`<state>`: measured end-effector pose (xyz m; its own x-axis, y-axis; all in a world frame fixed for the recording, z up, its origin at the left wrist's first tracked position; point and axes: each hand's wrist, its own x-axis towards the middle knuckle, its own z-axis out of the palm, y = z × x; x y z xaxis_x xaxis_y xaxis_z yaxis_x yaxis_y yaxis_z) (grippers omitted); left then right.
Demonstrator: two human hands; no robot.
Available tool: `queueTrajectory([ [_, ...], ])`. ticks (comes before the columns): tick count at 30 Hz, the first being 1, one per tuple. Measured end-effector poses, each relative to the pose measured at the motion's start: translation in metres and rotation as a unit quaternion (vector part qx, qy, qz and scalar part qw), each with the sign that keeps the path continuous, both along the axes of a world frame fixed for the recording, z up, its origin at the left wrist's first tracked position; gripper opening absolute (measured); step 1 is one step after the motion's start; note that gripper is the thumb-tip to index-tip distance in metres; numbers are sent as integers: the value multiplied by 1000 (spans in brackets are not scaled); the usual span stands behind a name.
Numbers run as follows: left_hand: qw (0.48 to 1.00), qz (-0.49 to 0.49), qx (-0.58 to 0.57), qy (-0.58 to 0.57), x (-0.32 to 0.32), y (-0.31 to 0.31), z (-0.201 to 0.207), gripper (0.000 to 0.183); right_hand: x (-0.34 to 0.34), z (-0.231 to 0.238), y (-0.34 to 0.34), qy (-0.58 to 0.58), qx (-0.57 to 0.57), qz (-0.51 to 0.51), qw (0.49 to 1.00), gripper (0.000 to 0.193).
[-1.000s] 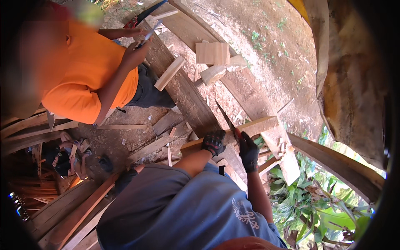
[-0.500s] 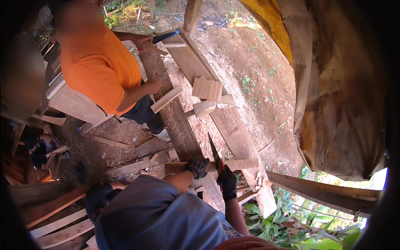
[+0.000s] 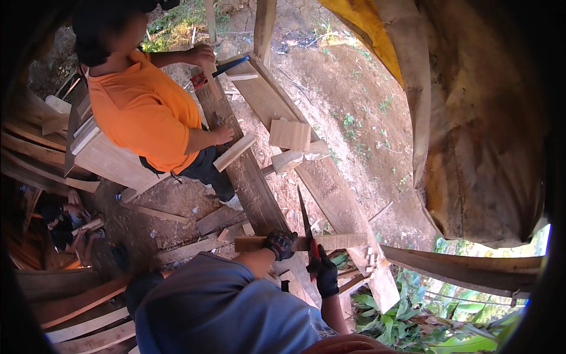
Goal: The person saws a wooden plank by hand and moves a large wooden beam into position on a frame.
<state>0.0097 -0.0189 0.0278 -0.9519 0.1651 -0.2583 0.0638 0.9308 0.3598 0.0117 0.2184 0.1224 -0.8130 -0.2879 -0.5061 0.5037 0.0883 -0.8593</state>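
A narrow wooden strip (image 3: 345, 240) lies crosswise over two long planks. My left hand (image 3: 280, 243), in a black glove, is closed over it, pressing it against the near plank (image 3: 259, 197). My right hand (image 3: 325, 276), also gloved in black, grips the red handle of a handsaw (image 3: 304, 213). The saw's dark blade points away from me and crosses the strip just right of my left hand. How deep its teeth sit in the wood, I cannot tell.
Across the bench stands a co-worker in an orange shirt (image 3: 144, 109), near another saw with a blue blade (image 3: 233, 65). Wood blocks (image 3: 290, 135) lie on the far plank (image 3: 330, 186). A hanging tarp (image 3: 477, 130) is at right; stacked boards (image 3: 88, 342) are at lower left.
My right hand and the saw have shifted slightly down toward me, while my left hand stays on the strip. The co-worker's head and far hand have moved; the red saw handle there now shows.
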Motion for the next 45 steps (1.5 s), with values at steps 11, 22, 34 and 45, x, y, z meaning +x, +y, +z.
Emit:
queueTrajectory([
  [11,997,-52,7,-57,-19,-3,26,55,11,-4,0,34,13,-13,999,64],
  [22,998,-46,37,-31,-7,-5,23,64,8,-11,15,-70,-142,-6,987,80],
  [34,995,-11,25,-99,-29,4,26,57,0,-14,5,2,-117,6,993,64],
  [45,999,18,30,-6,-6,14,14,48,3,-11,-17,209,366,62,905,57],
])
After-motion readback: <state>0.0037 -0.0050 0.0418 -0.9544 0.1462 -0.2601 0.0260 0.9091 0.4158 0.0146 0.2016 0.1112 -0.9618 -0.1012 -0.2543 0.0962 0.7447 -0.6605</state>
